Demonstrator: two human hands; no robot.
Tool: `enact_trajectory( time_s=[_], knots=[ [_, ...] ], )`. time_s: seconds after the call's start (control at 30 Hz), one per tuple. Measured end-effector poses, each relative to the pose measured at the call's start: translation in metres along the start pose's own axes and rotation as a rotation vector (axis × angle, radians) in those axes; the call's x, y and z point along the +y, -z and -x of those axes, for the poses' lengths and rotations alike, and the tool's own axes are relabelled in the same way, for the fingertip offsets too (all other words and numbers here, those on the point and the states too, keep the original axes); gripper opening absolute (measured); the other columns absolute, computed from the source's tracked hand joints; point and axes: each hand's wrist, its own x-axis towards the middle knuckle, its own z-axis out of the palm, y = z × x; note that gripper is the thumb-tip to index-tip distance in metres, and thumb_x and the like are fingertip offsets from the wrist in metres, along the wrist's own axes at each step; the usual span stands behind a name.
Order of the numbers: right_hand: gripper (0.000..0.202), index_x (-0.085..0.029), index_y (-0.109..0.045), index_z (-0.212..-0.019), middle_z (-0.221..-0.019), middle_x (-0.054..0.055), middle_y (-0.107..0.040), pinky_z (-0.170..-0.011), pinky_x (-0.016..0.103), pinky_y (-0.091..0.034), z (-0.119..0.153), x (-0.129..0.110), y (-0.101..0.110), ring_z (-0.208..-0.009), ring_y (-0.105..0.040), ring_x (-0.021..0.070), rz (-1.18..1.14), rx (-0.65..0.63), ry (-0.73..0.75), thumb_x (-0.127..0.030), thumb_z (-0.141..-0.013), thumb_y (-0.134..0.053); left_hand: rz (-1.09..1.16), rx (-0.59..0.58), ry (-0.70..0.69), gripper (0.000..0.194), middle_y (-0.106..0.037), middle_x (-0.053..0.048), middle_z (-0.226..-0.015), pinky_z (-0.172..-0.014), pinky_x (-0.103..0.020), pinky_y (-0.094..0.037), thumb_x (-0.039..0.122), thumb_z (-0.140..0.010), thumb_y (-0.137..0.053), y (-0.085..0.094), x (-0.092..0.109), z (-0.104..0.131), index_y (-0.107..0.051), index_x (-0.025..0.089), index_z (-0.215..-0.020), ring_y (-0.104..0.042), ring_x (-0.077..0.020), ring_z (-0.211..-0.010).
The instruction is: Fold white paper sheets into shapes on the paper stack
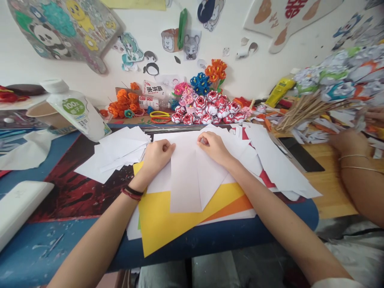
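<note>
A sheet of white paper (184, 180) with a crease down its middle lies in front of me, over more white paper and a yellow sheet (162, 228). My left hand (158, 157) is closed at its upper left edge, thumb and curled fingers on the paper. At the upper right, my right hand (213, 147) pinches the paper between thumb and fingers. An orange sheet (225, 209) shows beneath the yellow one. Left of my hands is a loose pile of cut white paper (120, 146).
Paper flowers (210, 108) and a white bottle (76, 108) stand behind the work. A white box-shaped device (24, 208) sits at the left. On the right are white strips (279, 164), a black phone (301, 154), thin sticks (306, 112) and another person's arm (360, 168).
</note>
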Motion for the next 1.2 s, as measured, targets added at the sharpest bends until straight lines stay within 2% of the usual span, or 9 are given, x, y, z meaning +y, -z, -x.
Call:
enact_trajectory(
  time_s=[0.17, 0.27, 0.47, 0.7, 0.87, 1.03, 1.2],
  knots=[
    [0.002, -0.02, -0.06, -0.081, -0.071, -0.001, -0.05, -0.071, 0.028, -0.036, -0.001, -0.001, 0.0, -0.074, -0.05, 0.0171, 0.034, 0.021, -0.016, -0.019, -0.082, -0.059, 0.111, -0.095, 0.022, 0.04, -0.06, 0.0, -0.061, -0.06, -0.027, -0.033, 0.052, -0.082, -0.049, 0.005, -0.001, -0.001, -0.056, 0.019, -0.061, -0.05, -0.0154, -0.062],
    [0.002, -0.02, -0.061, -0.081, -0.07, -0.001, -0.051, -0.071, 0.028, -0.037, -0.001, -0.003, 0.001, -0.075, -0.051, 0.0177, 0.073, 0.032, -0.013, -0.019, -0.082, -0.06, 0.104, -0.109, -0.005, 0.035, -0.057, 0.001, -0.059, -0.061, -0.026, -0.034, 0.049, -0.079, -0.052, 0.008, -0.002, 0.0, -0.055, 0.019, -0.06, -0.048, -0.0145, -0.06],
    [0.008, -0.021, -0.062, -0.086, -0.073, 0.002, -0.058, -0.073, 0.03, -0.037, 0.004, -0.018, 0.009, -0.077, -0.053, 0.0196, 0.184, 0.089, 0.039, -0.02, -0.088, -0.055, 0.101, -0.051, -0.002, 0.03, -0.059, 0.001, -0.061, -0.062, -0.027, -0.034, 0.043, -0.079, -0.053, 0.007, -0.003, 0.0, -0.058, 0.018, -0.062, -0.05, -0.0142, -0.061],
    [0.017, -0.024, -0.058, -0.106, -0.073, -0.001, -0.058, -0.065, 0.028, -0.034, 0.009, -0.032, 0.014, -0.07, -0.056, 0.018, 0.195, 0.102, -0.022, -0.027, -0.09, -0.054, 0.119, 0.039, 0.062, 0.028, -0.067, -0.002, -0.069, -0.065, -0.028, -0.037, 0.042, -0.079, -0.055, 0.007, -0.003, -0.001, -0.067, 0.017, -0.071, -0.056, -0.0168, -0.066],
    [0.004, -0.023, -0.059, -0.088, -0.078, -0.001, -0.064, -0.061, 0.028, -0.031, 0.009, -0.031, 0.01, -0.068, -0.056, 0.0163, 0.226, 0.039, -0.034, -0.024, -0.088, -0.056, 0.128, 0.071, 0.101, 0.028, -0.07, -0.002, -0.071, -0.065, -0.027, -0.037, 0.041, -0.081, -0.055, 0.004, 0.0, -0.001, -0.067, 0.018, -0.072, -0.058, -0.0172, -0.068],
    [0.013, -0.022, -0.058, -0.08, -0.082, 0.002, -0.067, -0.06, 0.029, -0.029, 0.004, -0.022, 0.0, -0.072, -0.057, 0.0178, 0.306, -0.02, -0.054, -0.027, -0.091, -0.054, 0.058, 0.05, 0.047, 0.029, -0.067, -0.002, -0.067, -0.062, -0.027, -0.034, 0.039, -0.083, -0.051, -0.003, 0.007, 0.001, -0.062, 0.019, -0.066, -0.055, -0.0163, -0.063],
    [0.015, -0.021, -0.058, -0.08, -0.087, 0.006, -0.069, -0.06, 0.032, -0.027, -0.001, -0.014, -0.008, -0.076, -0.059, 0.0197, 0.413, -0.043, -0.05, -0.024, -0.093, -0.05, -0.059, 0.037, 0.052, 0.031, -0.064, -0.003, -0.062, -0.061, -0.028, -0.033, 0.038, -0.083, -0.05, -0.004, 0.009, 0.001, -0.054, 0.021, -0.058, -0.054, -0.0175, -0.06]
  ],
)
